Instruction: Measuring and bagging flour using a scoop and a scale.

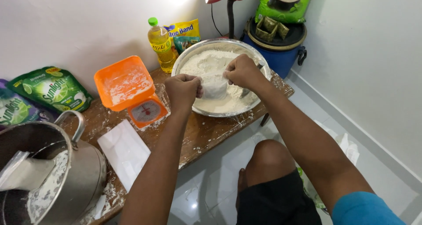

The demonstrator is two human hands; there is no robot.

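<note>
both hands work over a wide round steel bowl of white flour (200, 62) that sits on a floury low wooden table (211, 132). the left hand (182, 89) is closed in a fist on one edge of a small clear plastic bag of flour (214, 85), and the right hand (241, 71) is clenched on the opposite edge, so the bag hangs between them just above the flour. beside the bowl stands an orange kitchen scale with a dusted square tray (129, 91). behind it is a yellow oil bottle with a green cap (160, 45). a flat white sheet (124, 151) lies on the table near a large steel pot with a handle (66, 172).
</note>
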